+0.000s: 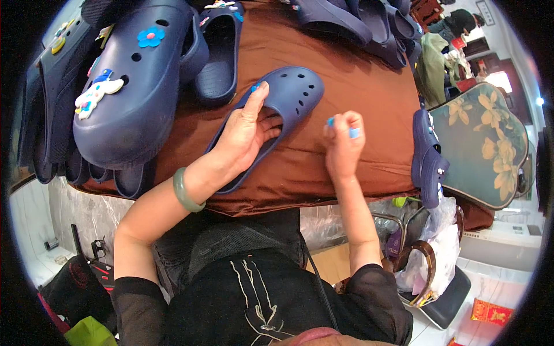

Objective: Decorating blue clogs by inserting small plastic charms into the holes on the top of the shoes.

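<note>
My left hand [239, 138], a green bangle on its wrist, grips a navy clog [291, 95] with round holes in its upper. The fingers reach into the clog's opening and the thumb presses on the outside, beside a small blue spot. Its toe points away and to the right. To the right of the clog, my right hand [344, 141] is raised over the brown cloth with its fingers curled together. Light-blue bits [354, 133] show at those fingers; whether they are a held piece or a finger wrapping, I cannot make out.
Brown cloth [369, 155] covers the table. Navy clogs with charms [130, 86] crowd the left, more clogs [369, 23] lie at the far side, and a pair [428, 155] sits at the right edge. Beyond it stands a flowered chair back [479, 144]. Plastic bags [433, 254] hang below.
</note>
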Available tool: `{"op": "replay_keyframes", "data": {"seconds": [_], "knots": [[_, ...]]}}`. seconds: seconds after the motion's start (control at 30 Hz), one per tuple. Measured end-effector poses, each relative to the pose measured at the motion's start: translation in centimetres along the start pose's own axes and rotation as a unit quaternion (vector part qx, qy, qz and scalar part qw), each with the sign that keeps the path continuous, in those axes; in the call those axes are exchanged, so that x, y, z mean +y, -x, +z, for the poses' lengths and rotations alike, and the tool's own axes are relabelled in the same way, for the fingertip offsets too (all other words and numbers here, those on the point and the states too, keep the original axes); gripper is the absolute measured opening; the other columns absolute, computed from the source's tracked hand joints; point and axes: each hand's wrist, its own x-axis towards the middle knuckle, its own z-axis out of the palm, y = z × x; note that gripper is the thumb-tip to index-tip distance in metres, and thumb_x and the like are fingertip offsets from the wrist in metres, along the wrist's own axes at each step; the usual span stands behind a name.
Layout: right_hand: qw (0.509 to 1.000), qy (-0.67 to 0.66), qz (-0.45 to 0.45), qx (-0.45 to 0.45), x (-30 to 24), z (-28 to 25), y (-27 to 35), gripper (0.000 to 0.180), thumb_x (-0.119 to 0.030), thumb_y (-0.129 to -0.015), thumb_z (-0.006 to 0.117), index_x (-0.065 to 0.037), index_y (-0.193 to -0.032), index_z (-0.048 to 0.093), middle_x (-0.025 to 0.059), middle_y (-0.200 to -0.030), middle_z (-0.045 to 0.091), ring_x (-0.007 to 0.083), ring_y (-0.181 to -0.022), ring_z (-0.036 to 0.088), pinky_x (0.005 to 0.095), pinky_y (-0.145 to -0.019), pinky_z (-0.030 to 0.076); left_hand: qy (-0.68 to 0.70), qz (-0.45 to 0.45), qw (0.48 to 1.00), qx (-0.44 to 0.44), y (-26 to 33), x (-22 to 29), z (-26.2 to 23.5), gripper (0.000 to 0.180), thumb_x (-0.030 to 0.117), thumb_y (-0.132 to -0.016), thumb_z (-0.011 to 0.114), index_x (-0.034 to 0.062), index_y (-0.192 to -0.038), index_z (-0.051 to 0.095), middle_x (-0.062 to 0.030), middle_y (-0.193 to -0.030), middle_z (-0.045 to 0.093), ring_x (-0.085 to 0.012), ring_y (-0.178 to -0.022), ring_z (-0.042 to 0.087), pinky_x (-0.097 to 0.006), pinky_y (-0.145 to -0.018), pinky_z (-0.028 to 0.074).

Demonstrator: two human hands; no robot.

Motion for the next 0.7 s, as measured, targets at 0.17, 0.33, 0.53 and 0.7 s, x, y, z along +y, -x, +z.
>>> {"op": "replay_keyframes", "data": {"seconds": [0.17,0.33,0.53,0.7], "knots": [[0.969,0.232,0.042,-0.069,-0.8,-4.3,-4.9,0.018,-0.018,-0.091,0.055,-0.002,-0.098,0.058,0.0006,-0.075,0.057,0.0071,-0.07,0.053,0.0229,-0.06,0.043,0.01,-0.012,1.0,-0.001,0.2,0.3,-0.7,0.019,0.02,-0.081,0.063,0.0088,-0.096,0.056,-0.0037,-0.09,0.06,-0.0191,-0.082,0.058,-0.031,-0.062,0.046],[0.824,0.537,-0.026,-0.179,-0.7,-7.7,-9.2,0.026,-0.029,-0.09,0.057,-0.004,-0.096,0.061,0.0102,-0.078,0.065,0.0226,-0.071,0.062,0.0341,-0.066,0.048,-0.071,-0.051,0.996,-0.005,2.3,0.5,1.0,0.008,0.013,-0.08,0.061,0.0071,-0.086,0.058,0.0023,-0.069,0.054,-0.0037,-0.05,0.044,-0.018,-0.039,0.023],[0.598,0.738,-0.159,-0.27,-5.7,-4.3,-10.0,0.035,-0.034,-0.086,0.059,-0.003,-0.101,0.061,0.0186,-0.115,0.057,0.0335,-0.107,0.054,0.0411,-0.083,0.047,-0.102,-0.023,0.994,-0.02,1.4,-1.3,-0.6,0.015,0.007,-0.078,0.062,0.0015,-0.092,0.061,-0.0024,-0.079,0.062,-0.0115,-0.067,0.06,-0.024,-0.06,0.048],[0.697,0.405,-0.131,-0.577,-6.7,2.0,-10.7,0.047,-0.028,-0.083,0.064,-0.005,-0.123,0.054,0.0162,-0.124,0.054,0.0306,-0.118,0.047,0.0377,-0.1,0.037,-0.106,-0.03,0.991,-0.069,2.1,-2.1,0.1,0.025,0.002,-0.074,0.064,-0.0002,-0.098,0.061,-0.0056,-0.09,0.064,-0.0161,-0.082,0.063,-0.03,-0.077,0.051]]}}
